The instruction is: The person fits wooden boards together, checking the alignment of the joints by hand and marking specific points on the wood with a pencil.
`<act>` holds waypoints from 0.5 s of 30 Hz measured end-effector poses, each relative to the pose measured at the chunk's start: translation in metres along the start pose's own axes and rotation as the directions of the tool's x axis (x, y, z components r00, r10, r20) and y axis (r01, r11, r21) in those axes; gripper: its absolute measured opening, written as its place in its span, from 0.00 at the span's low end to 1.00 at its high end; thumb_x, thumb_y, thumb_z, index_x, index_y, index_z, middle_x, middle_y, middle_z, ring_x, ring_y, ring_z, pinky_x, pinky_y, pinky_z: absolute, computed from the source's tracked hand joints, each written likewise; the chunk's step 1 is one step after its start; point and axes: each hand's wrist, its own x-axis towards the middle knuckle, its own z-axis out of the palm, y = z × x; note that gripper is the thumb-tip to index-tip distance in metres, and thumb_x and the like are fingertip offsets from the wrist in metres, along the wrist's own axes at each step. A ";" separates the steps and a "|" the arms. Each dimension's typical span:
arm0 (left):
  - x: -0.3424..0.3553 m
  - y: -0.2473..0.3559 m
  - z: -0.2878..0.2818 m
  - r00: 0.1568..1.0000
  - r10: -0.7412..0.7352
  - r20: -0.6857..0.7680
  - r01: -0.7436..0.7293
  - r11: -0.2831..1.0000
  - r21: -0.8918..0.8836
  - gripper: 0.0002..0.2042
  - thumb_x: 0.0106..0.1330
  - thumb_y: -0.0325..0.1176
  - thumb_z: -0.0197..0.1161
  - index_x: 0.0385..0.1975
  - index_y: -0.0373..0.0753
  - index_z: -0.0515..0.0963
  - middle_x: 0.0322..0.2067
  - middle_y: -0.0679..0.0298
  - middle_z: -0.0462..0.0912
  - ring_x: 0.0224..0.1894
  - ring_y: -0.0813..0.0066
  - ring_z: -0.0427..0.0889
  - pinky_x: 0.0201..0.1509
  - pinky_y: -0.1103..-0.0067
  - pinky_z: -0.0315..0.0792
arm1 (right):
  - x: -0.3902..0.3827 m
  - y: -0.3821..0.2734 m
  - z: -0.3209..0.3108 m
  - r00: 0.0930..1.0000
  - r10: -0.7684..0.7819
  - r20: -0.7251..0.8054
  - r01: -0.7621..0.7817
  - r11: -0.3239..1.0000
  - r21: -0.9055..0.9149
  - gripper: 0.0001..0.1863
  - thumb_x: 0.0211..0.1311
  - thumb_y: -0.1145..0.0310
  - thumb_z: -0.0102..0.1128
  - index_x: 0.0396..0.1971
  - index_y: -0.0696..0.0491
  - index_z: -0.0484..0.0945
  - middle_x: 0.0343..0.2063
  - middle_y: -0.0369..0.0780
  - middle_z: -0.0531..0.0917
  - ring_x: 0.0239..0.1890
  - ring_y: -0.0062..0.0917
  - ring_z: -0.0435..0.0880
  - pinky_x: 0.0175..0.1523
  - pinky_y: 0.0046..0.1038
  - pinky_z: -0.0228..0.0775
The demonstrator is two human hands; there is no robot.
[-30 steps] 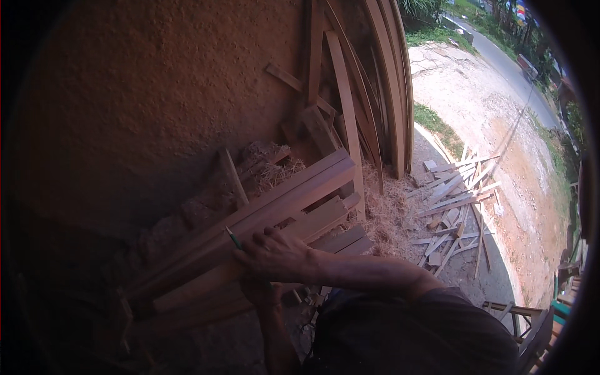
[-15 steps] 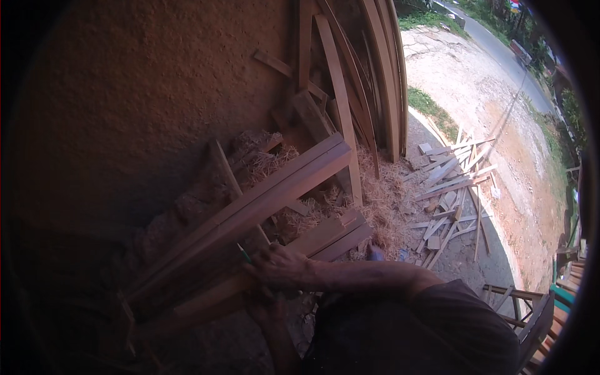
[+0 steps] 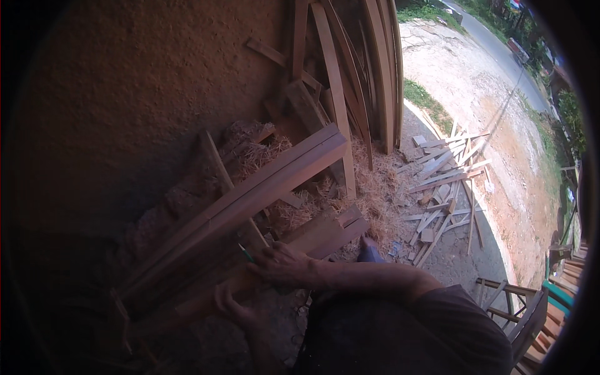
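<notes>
R hand (image 3: 281, 265) grips green pencil (image 3: 245, 252), tip on long timber rail (image 3: 250, 194) lying across stack, prob. for marking. L hand (image 3: 234, 306) clasps lower board (image 3: 206, 300), steadying. Shavings (image 3: 375, 194) beyond.

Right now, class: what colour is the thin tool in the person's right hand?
Green: the thin tool shows at the right hand, head view.

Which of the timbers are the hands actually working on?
The short lower beam, beside the long slanted beam. The right hand with a green pencil and the left hand rest on it.
</notes>
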 end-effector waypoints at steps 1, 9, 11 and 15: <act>0.031 0.013 -0.011 0.989 0.086 0.119 -0.093 0.994 0.055 0.27 0.58 0.44 0.76 0.54 0.41 0.73 0.51 0.56 0.78 0.55 0.52 0.76 0.57 0.58 0.72 | -0.002 0.004 -0.008 0.999 0.033 0.034 -0.034 0.999 0.031 0.27 0.57 0.58 0.69 0.55 0.51 0.74 0.42 0.39 0.81 0.46 0.34 0.84 0.52 0.40 0.76; 0.089 0.001 -0.009 0.732 0.100 0.674 -0.083 0.995 -0.057 0.29 0.50 0.39 0.80 0.52 0.42 0.76 0.50 0.54 0.81 0.56 0.46 0.78 0.62 0.56 0.71 | -0.088 0.095 -0.159 0.793 0.579 -0.190 -0.496 0.794 0.352 0.08 0.67 0.70 0.66 0.43 0.54 0.82 0.35 0.45 0.88 0.37 0.39 0.88 0.41 0.37 0.79; 0.103 0.015 -0.007 0.737 0.161 0.656 -0.103 0.987 -0.126 0.26 0.49 0.38 0.80 0.48 0.42 0.77 0.48 0.54 0.82 0.53 0.46 0.80 0.58 0.56 0.73 | -0.123 0.119 -0.168 0.684 0.728 0.047 -0.715 0.657 0.239 0.14 0.66 0.67 0.68 0.49 0.52 0.83 0.43 0.46 0.88 0.45 0.42 0.88 0.49 0.37 0.79; 0.093 -0.008 0.004 0.642 0.166 0.748 -0.129 0.986 -0.107 0.22 0.47 0.34 0.78 0.43 0.43 0.80 0.42 0.55 0.84 0.50 0.47 0.82 0.55 0.56 0.75 | -0.145 0.134 -0.138 0.648 0.672 0.358 -0.748 0.650 0.135 0.27 0.61 0.61 0.72 0.61 0.47 0.78 0.64 0.43 0.79 0.63 0.44 0.79 0.67 0.43 0.71</act>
